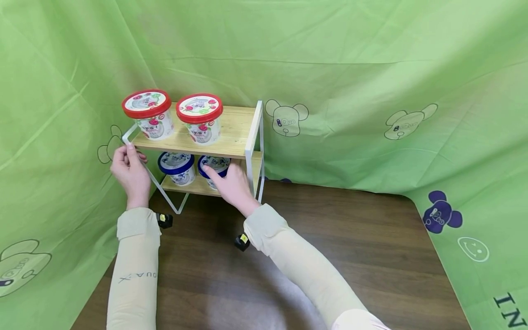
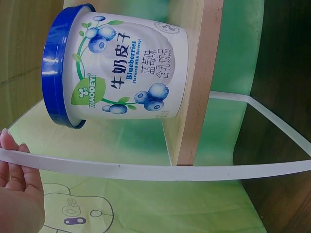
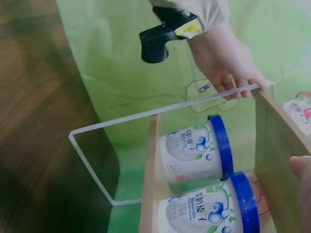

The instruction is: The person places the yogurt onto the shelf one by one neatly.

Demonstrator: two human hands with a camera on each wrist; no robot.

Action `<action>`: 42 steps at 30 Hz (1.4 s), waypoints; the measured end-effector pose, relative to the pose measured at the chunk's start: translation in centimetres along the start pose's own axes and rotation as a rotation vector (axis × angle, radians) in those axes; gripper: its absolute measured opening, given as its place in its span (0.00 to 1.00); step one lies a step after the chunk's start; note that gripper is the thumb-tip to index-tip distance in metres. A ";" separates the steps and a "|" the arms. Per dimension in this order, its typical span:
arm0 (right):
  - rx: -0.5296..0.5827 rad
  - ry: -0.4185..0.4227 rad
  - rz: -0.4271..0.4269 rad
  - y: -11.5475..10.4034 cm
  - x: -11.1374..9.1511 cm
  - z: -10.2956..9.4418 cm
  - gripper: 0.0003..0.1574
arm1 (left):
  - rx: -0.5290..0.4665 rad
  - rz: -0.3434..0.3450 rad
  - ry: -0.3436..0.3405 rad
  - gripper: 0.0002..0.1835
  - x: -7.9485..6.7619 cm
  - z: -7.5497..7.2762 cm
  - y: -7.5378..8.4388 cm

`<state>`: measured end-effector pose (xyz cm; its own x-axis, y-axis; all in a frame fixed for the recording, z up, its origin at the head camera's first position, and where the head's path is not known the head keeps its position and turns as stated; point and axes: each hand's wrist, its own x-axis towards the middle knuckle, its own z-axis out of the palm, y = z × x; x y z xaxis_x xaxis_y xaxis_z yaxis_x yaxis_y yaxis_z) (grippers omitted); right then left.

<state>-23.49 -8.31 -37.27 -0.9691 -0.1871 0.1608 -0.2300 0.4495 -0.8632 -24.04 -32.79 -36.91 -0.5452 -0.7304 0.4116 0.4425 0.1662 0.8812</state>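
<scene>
A small two-tier wooden shelf (image 1: 235, 130) with a white metal frame stands against the green cloth. My left hand (image 1: 134, 172) grips the frame's left upper corner, thumb on the near side and fingers behind the bar. Two blue-lidded blueberry milk tubs (image 1: 176, 170) stand upright side by side on the lower board. At the right one, the right hand (image 1: 236, 185) reaches under the upper board, thumb stretched out over the lid (image 1: 215, 164) in the head view. The right wrist view has its thumb (image 3: 300, 167) apart from that lid; its other fingers are hidden.
Two red-lidded tubs, the left (image 1: 156, 126) and the right (image 1: 204, 130), stand on the upper board. Green cloth (image 1: 350, 91) hangs behind and at both sides. Brown wood-look floor (image 1: 338, 229) lies in front of the shelf.
</scene>
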 end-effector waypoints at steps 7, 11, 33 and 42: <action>0.090 0.015 -0.044 -0.5 -0.7 -0.4 0.51 | 0.013 -0.002 0.001 0.08 0.0 0.0 0.0; 0.091 0.012 -0.060 -0.6 -1.4 -0.6 0.53 | 0.015 0.003 -0.002 0.08 -0.1 0.0 0.1; 0.093 -0.089 -0.232 0.6 -6.9 -2.1 0.55 | 0.041 0.005 -0.003 0.09 -0.2 0.0 0.3; 0.122 -0.067 -0.243 2.2 -8.3 -2.7 0.52 | 0.044 0.015 -0.001 0.09 -0.2 0.1 0.2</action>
<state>-16.20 -3.38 -39.22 -0.8778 -0.3358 0.3415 -0.4384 0.2763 -0.8552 -23.89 -32.49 -36.77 -0.5399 -0.7267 0.4248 0.4191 0.2056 0.8844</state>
